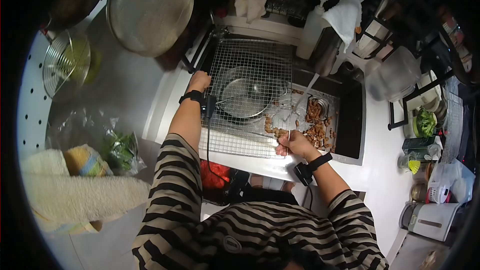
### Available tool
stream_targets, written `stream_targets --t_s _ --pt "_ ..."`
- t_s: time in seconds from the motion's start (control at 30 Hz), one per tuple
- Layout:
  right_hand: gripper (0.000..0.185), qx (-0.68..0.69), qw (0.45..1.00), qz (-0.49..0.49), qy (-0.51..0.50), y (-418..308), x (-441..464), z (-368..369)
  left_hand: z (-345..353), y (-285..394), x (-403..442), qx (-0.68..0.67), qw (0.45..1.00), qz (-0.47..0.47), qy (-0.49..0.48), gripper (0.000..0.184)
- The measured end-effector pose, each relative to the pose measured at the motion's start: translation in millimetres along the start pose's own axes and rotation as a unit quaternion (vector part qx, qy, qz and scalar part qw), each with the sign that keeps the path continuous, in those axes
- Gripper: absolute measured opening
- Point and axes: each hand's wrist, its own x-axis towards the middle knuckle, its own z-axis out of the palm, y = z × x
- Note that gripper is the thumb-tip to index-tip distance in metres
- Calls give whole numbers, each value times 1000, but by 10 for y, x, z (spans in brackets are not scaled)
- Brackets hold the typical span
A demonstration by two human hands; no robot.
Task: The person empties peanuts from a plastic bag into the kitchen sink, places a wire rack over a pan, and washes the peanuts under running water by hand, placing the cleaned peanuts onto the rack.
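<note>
A metal wire rack (pixel 250 60) lies across the left part of the sink (pixel 350 159). Closed around its left edge is my left hand (pixel 199 81). My right hand (pixel 296 145) pinches the rack near its lower right corner. Below the mesh, a round metal pan (pixel 245 97) shows through the wires. Brown, wet-looking scraps (pixel 316 132) are scattered on the sink floor, thickest around the drain (pixel 320 106), just beyond my right hand. The slim faucet spout (pixel 306 92) reaches over the basin between the rack and the scraps.
Behind the sink stand a pump bottle (pixel 312 27) and a white cloth (pixel 345 10). A clear plastic container (pixel 392 72) and dish rack (pixel 425 92) are at the right. A large round strainer (pixel 150 10) hangs upper left. Towels (pixel 85 195) hang at the lower left.
</note>
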Motion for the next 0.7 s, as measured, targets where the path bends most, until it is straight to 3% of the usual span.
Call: stream_targets --t_s 0.07,0.13,0.27,0.4,0.43,0.5,0.57,0.7 --pt "40 -280 959 5 53 -232 -28 89 -26 18 91 -2 1000 13 1 34" --pt "58 -488 863 -16 131 -252 31 124 -34 81 79 5 1000 19 -2 36" --pt "66 -597 778 -13 194 -307 10 228 20 172 82 30 999 16 24 34" --pt "65 -578 790 6 204 -508 -266 189 83 284 -93 -20 988 51 147 27" --pt "62 -530 822 -18 209 -483 -349 95 75 354 -208 -49 989 64 127 28" --pt "53 -463 852 -81 231 -373 -570 -131 339 323 -159 -122 975 179 50 28" --pt "41 -368 902 -33 224 -281 -812 -359 458 545 -528 -164 964 182 -104 28" --pt "29 -270 933 -23 236 -129 -1158 -740 601 932 -996 -29 964 251 -85 30"
